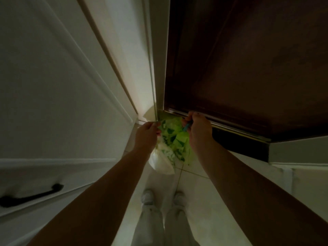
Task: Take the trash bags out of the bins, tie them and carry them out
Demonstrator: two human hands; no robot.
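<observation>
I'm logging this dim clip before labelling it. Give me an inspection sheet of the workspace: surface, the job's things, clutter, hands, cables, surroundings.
Surface: pale tiled floor, dimly lit.
Job's things: trash bag, translucent white with green contents, held between both hands; blue drawstring at its right side.
Clutter: nothing seen.
Grippers: left hand grips the bag's left edge; right hand pinches the drawstring.
Cables: nothing seen.
Surroundings: dark brown door ahead on the right; white panelled door on the left, with a black handle; the person's white shoes below.

Both hands (174, 132) grip green trash bag (174, 141), apparently by rim.
</observation>
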